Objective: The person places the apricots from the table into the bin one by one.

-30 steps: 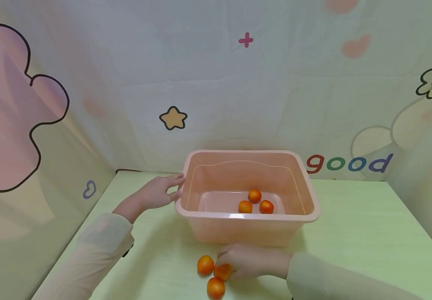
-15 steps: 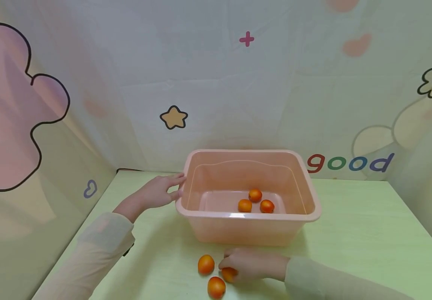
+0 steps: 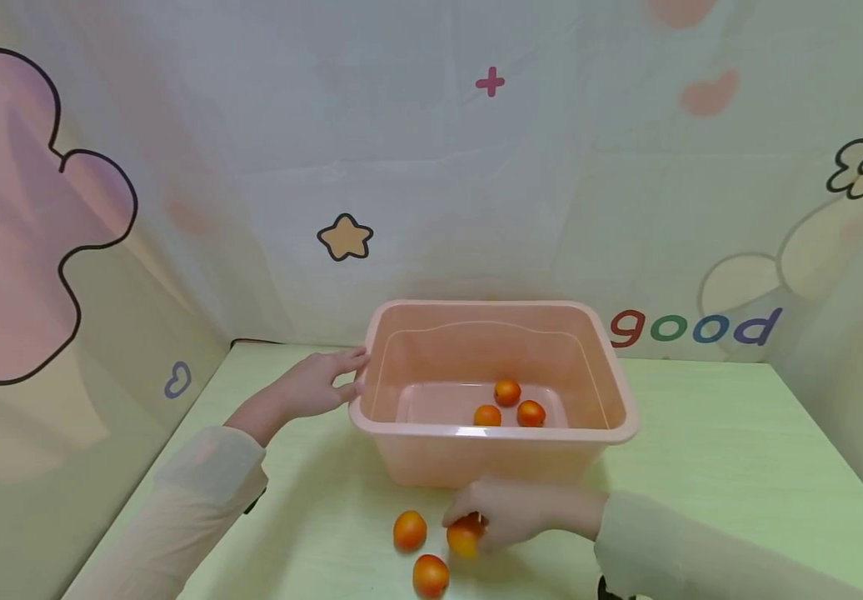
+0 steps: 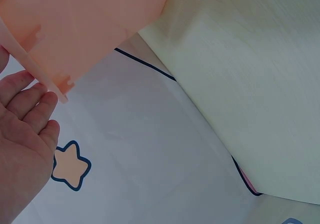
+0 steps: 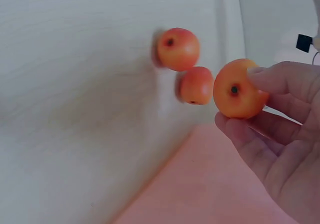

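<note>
In the head view my right hand (image 3: 510, 512) holds a round orange-red fruit (image 3: 465, 537) just in front of a pink plastic bin (image 3: 491, 454). Thumb and fingers pinch the fruit's sides in the right wrist view, with its dark stem pit (image 5: 234, 89) showing. Two similar fruits lie on the table to its left: one farther back (image 3: 410, 531), another nearer the front (image 3: 431, 576). Inside the bin are three more fruits (image 3: 507, 392), towards the right. My left hand (image 3: 311, 385) rests against the bin's left rim, and its fingertips (image 4: 50, 98) touch the rim's edge.
The light green tabletop (image 3: 716, 467) extends on both sides of the bin. Behind it hangs a pale printed cloth (image 3: 431, 183) with a star (image 3: 345, 237) and the word "good". Cloth also encloses the left and right sides.
My right hand has drawn its fruit rightwards, away from the other two on the table, and has turned so more of the fruit shows. The left hand and bin stay put.
</note>
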Tool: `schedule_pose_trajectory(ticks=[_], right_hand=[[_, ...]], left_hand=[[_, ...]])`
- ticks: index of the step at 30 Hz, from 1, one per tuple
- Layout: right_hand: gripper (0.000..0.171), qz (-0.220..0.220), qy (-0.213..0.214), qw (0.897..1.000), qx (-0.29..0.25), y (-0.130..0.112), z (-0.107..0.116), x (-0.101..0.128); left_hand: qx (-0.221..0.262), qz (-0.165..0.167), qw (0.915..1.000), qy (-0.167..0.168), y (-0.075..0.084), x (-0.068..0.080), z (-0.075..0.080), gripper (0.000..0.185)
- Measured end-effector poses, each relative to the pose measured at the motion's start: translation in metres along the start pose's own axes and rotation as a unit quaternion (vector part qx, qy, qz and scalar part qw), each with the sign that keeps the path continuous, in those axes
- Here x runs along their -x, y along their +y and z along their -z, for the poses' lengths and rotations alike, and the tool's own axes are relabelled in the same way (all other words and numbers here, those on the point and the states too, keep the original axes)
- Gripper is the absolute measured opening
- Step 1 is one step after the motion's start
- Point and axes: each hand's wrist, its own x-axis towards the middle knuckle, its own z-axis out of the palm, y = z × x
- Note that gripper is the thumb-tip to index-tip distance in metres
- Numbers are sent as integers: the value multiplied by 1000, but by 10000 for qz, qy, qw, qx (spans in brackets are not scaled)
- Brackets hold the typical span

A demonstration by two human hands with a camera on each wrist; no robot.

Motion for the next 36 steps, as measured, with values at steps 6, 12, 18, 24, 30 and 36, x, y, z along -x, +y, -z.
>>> schedule_pose_trajectory(ticks=[6, 12, 18, 24, 30, 36], right_hand=[[27, 318, 131, 9992, 223, -5, 20, 6], [31, -302, -30, 9995, 14, -23, 48, 14], [33, -765, -38, 9969, -182, -37, 83, 18], [32, -702, 137, 9974, -129, -36, 107, 19], [33, -863, 43, 9962, -95, -31, 123, 13], [38, -1240, 2, 9921, -194, -21, 137, 5]], left_hand=[[48, 14, 10000, 13, -1, 0, -1, 52], [31, -67, 10000, 32, 0, 0, -1, 51], [49, -36, 10000, 14, -1, 0, -1, 52], [16, -89, 10000, 30, -1, 0, -1, 52], [52, -55, 10000, 20, -1, 1, -1, 53], [158, 76, 9998, -20, 0, 0, 0, 54]])
